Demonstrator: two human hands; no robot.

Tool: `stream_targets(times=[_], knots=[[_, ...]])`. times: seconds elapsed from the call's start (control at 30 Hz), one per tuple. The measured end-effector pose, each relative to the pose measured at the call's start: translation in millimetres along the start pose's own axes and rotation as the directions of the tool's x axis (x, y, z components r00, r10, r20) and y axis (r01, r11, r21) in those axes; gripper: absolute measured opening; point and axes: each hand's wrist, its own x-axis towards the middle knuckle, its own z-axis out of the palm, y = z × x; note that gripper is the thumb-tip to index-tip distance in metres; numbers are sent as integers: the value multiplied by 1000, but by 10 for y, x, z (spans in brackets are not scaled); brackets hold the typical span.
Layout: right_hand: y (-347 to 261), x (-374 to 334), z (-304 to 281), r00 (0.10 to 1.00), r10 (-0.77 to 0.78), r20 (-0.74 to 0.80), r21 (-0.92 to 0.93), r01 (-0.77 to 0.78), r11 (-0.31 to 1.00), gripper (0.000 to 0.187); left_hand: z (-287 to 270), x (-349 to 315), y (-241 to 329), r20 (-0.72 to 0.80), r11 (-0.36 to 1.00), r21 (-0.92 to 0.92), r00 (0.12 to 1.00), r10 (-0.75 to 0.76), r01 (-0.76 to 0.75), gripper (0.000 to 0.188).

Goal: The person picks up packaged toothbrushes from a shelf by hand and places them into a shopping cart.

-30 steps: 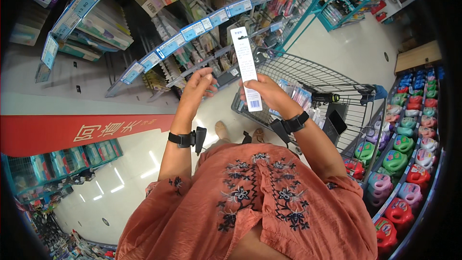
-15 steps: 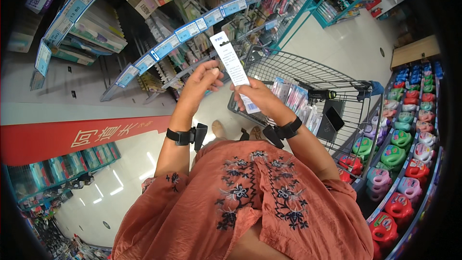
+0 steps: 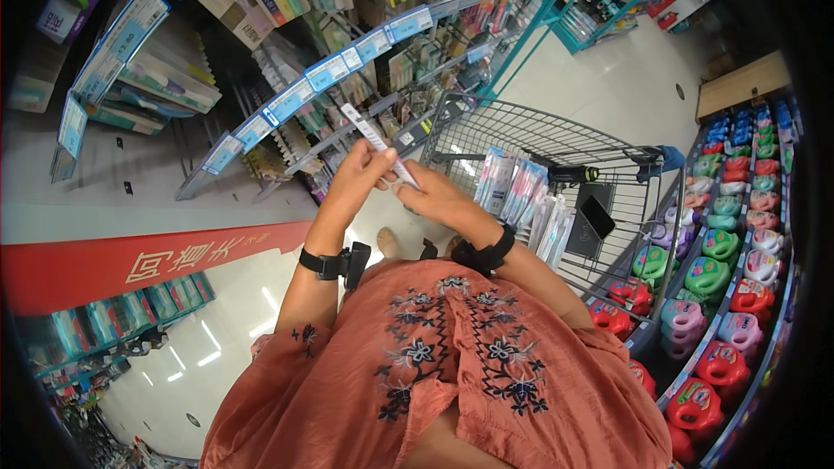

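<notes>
A narrow white hang-card package (image 3: 367, 126), probably a toothbrush pack, is held out in front of my chest. It is turned nearly edge-on, its upper end pointing up and left toward the shelf. My right hand (image 3: 432, 197) grips its lower end between thumb and fingers. Closed around its middle from the left is my left hand (image 3: 354, 178), the thumb on top. The fingertips of both hands almost meet, and the front of the package is turned out of sight. Black straps with small black boxes sit on both wrists.
A metal shopping cart (image 3: 539, 126) stands to the right, with several slim packages (image 3: 514, 184) and a dark phone (image 3: 597, 215) in it. Hanging racks with a price-label rail (image 3: 326, 75) curve ahead. Detergent bottles (image 3: 708, 276) line the right; a red shelf banner (image 3: 87, 269) is at left.
My left hand has moved in and taken hold of the package. The package has tipped from face-on to nearly edge-on, and my right hand has shifted left and lower.
</notes>
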Motion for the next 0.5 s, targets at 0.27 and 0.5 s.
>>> stream_targets(times=[0.27,0.5], knots=[[-218,-131,-203,988,96,120,429,-139,893,47,16,83,86,-2,995,-100,1000,20,-20,51],[-147,-123,-362,995,72,62,485,-93,869,44,194,143,228,3,990,-126,998,57,-56,54]])
